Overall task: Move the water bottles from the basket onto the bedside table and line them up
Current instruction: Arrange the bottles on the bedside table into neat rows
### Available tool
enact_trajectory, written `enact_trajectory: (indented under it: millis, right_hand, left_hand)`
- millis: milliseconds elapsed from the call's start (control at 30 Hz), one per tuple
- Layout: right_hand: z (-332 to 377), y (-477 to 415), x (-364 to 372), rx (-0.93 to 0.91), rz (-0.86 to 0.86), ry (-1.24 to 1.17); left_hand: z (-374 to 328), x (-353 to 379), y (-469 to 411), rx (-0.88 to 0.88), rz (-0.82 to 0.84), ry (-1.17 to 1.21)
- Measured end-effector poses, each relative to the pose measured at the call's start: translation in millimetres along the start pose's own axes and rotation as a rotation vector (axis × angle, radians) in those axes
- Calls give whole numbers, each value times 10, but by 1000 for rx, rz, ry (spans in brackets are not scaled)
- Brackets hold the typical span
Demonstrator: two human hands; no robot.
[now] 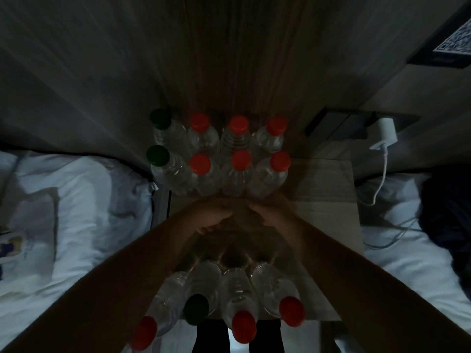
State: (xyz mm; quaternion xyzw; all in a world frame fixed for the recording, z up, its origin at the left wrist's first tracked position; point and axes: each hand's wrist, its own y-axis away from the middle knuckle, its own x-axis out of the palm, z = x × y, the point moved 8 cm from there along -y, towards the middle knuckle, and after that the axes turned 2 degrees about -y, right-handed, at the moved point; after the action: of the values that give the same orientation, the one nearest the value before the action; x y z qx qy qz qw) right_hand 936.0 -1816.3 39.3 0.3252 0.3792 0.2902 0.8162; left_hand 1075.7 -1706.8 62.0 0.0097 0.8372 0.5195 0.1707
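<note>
QR code (pixel 456 36) on placard (pixel 428 59) (no legible text).

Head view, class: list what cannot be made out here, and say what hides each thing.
1. Head view: whether the left hand and right hand hold anything; darkness hides their fingers.
2. The basket: nowhere in the frame.
3. Nearest red-capped bottle: blurred, close to the bottom edge.
4. QR card: cut by the right edge, too blurred to read.

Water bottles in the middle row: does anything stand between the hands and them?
Nothing visible does. The left hand and right hand are directly before the middle row on the bedside table. The near row of bottles stands behind the hands, between the forearms.
</note>
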Motion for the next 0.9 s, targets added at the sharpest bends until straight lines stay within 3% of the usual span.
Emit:
enact_trajectory:
  millis: [133,367,600,733,833,900]
  right_hand:
    - [20,42,134,22,-108,-39]
    - [83,-80,284,61,-179,-99]
    - [122,-57,299,31,-225,-141]
    - [97,-28,262,31,-210,-191]
    - [113,227,250,98,-96,-332]
    - [200,481,249,67,19,-229]
  left_hand:
    - [63,-312,55,272,-271,-277]
    - [81,-419,18,334,-377,-680]
    - [96,-401,-20,425,-459,-747]
    - [122,-370,56,411,-426,-741]
    - [223,-340,122,382,-364,-703]
    - [328,-314,211,360,-261,-584]
